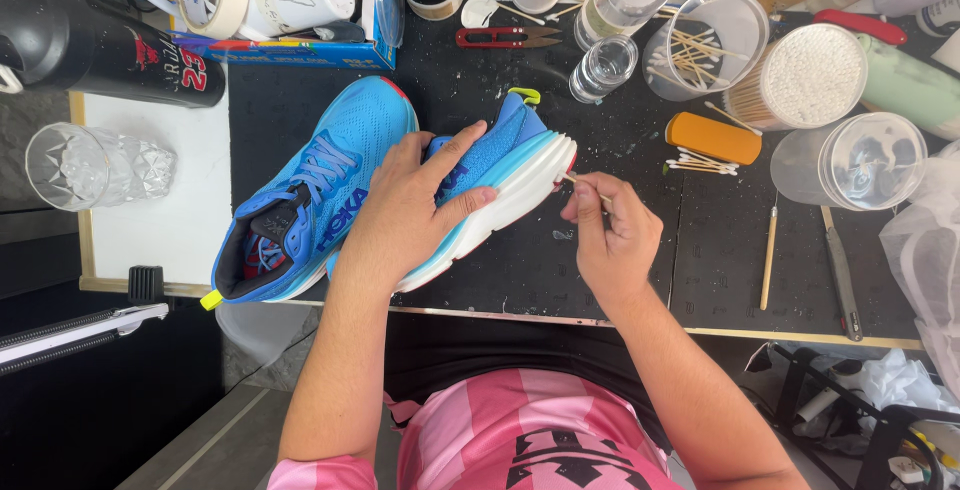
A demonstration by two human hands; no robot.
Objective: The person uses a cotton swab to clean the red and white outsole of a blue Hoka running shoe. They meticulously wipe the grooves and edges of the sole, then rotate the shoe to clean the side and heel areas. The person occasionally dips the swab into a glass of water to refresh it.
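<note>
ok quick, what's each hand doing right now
Left hand: closed on the blue mesh running shoe, gripping its heel.
Right hand: pinching a thin wooden cotton swab against the shoe's white sole.

We've got two bright blue running shoes (330, 180) lying side by side on the black mat. The near one (490, 185) is tipped on its side, so its thick white sole with a light blue stripe faces the right. Its heel has a yellow-green pull tab, same as the other shoe. There's also a thin wooden cotton swab (585, 188), its tip touching the white sole edge near the heel.
</note>
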